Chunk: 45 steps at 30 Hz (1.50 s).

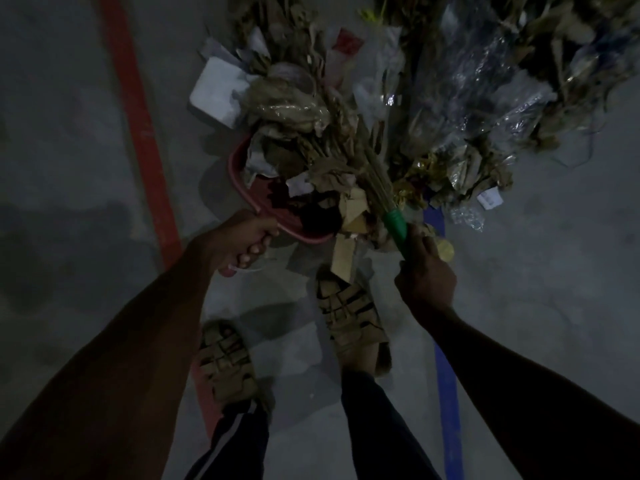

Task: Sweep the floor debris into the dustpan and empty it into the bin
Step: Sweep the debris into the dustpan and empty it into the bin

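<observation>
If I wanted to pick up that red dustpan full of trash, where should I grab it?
Probably by its handle, coming from the near side where the person stands. The red dustpan opens toward the trash pile, so its handle sticks back toward the feet. The left hand is already wrapped around it there. The rim is crowded with paper and leaves, so it looks harder to grab.

Dim grey concrete floor (69,133) with 1 red stripe (138,109) and 1 blue stripe (446,393).
</observation>
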Tool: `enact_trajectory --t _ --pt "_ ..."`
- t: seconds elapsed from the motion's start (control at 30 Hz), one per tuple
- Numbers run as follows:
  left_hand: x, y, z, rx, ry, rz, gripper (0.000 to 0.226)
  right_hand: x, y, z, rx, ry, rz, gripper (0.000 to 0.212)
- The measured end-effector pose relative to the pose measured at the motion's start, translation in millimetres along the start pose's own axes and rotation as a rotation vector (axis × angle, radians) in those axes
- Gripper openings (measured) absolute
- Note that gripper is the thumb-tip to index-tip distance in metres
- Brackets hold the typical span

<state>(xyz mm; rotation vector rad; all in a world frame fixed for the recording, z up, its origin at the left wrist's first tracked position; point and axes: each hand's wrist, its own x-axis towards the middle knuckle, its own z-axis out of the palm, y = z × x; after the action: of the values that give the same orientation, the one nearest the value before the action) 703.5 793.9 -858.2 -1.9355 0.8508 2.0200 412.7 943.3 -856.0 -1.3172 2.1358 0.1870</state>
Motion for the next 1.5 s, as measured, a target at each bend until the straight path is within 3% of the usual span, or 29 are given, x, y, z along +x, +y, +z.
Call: enact_trajectory --t 0.27,0.73,1.07,1.3,1.5 --pt "-107 31 11 -0.062 -0.03 0.045 0.027 -68 -37 -74 0.052 0.022 0.082 0.077" --pt "-434 62 -35 -0.221 0.001 0.143 0.034 -259 -157 -340 0.027 0.145 0.017 0.081" --pt "-646 22 -99 -0.247 0.117 0.335 0.026 -396 -256 -441 0.092 0.25 -0.09 0.08" --pt "-716 -9 -143 -0.349 0.162 0.409 0.025 -439 -311 -469 0.055 0.347 -0.3 0.079" --pt "-726 11 -160 -0.43 0.141 0.431 0.03 -434 -343 -503 0.016 0.392 -0.381 0.073"
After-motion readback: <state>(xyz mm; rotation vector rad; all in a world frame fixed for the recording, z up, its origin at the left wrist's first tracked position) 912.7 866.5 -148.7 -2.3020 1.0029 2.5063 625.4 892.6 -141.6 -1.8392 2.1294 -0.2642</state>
